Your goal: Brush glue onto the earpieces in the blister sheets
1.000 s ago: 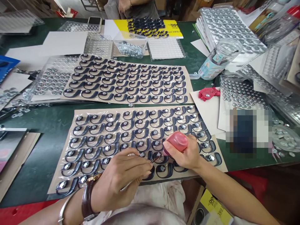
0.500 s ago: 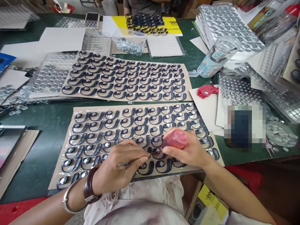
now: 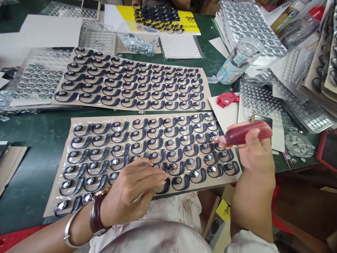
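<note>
We have one view only, from a camera worn on the head, looking forward and steeply down at the dark green desk [image 3: 39, 182]; our hands sit close below it, the far edge well off.

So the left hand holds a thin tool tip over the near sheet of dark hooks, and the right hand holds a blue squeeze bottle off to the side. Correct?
Not quite. In the head view the squeeze bottle in the right hand is red, not blue. The rest stands: the left hand holds a thin tool with its tip over the near sheet of dark hooks.
</note>
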`<state>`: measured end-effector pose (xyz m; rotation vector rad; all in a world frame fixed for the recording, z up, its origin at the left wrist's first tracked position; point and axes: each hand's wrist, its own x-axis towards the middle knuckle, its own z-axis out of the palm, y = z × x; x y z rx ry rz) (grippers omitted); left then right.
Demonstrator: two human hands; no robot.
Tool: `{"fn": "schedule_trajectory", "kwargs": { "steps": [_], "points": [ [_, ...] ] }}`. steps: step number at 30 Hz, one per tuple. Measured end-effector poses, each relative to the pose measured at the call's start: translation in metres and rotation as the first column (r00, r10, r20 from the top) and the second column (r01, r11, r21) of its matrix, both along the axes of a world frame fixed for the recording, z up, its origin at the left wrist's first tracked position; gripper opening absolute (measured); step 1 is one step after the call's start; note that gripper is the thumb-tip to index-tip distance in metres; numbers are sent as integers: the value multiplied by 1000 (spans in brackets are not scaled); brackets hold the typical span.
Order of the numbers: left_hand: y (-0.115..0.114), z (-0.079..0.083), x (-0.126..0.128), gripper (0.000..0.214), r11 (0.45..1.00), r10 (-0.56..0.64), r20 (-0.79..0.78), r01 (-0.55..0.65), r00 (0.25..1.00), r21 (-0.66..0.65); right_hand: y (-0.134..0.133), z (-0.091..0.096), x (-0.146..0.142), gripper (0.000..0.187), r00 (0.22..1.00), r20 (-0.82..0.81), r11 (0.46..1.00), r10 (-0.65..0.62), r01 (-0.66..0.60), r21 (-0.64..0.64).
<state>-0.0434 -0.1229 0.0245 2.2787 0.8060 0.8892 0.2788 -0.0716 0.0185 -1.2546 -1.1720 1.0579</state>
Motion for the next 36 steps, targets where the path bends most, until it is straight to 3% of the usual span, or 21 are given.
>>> {"fn": "schedule_trajectory", "kwargs": {
  "steps": [4,9,14,20,28,36],
  "points": [
    [-2,2,-2,30,1000,-22,-18,23,1000,10,3,5,-16,43,989,51,990,137,-138,7],
    [-2,5,-9,34,987,-49,-155,72,987,147,15,14,-58,19,972,80,975,221,-222,6],
    [5,2,-10,31,951,0,-276,85,961,298,20,2,-85,12,918,288,948,272,-307,83],
    [12,2,-4,37,943,-23,-286,116,958,313,21,-18,-96,9,878,367,908,306,-385,165],
    [0,-3,7,40,894,-13,-331,159,943,420,19,-18,-102,10,844,440,857,306,-446,258],
    [-6,-5,10,41,861,-3,-360,186,933,474,18,-24,-102,12,829,477,855,291,-450,259]
  ]
}}
